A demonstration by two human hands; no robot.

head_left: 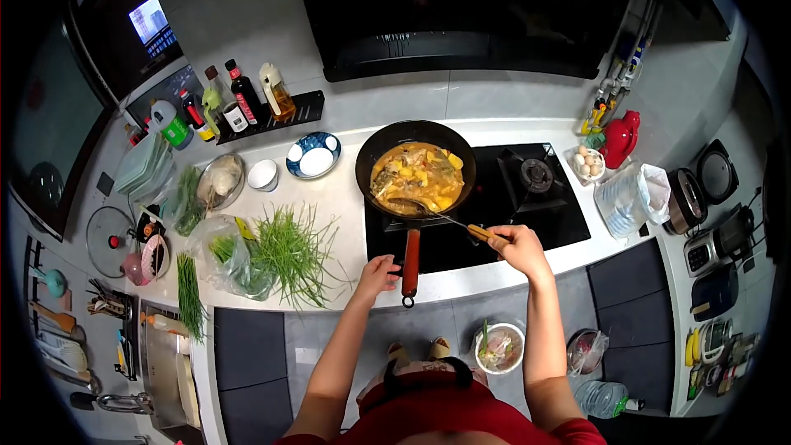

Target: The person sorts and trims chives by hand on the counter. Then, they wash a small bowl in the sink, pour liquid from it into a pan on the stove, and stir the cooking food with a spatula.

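Note:
A black wok (367, 152) sits on the left side of the stove, holding a yellow-orange stew (422, 173) of chunky pieces in sauce. Its reddish-brown wooden handle (411, 259) points toward me. My right hand (515, 249) is closed around the wooden grip of a metal spatula (476, 231). The spatula's head dips into the stew at the near side of the wok and is partly hidden by sauce. Just left of the wok handle is my left hand (379, 278), fingers apart, holding nothing. Whether its fingertips touch the handle is hard to tell.
Loose green chives (297, 251) and a plastic bag (239, 259) lie left of the stove. Behind them stand a white bowl (264, 175) and a blue-patterned plate (314, 156). A bowl of eggs (587, 163) is right of the second burner (535, 175). A bin (499, 348) stands on the floor.

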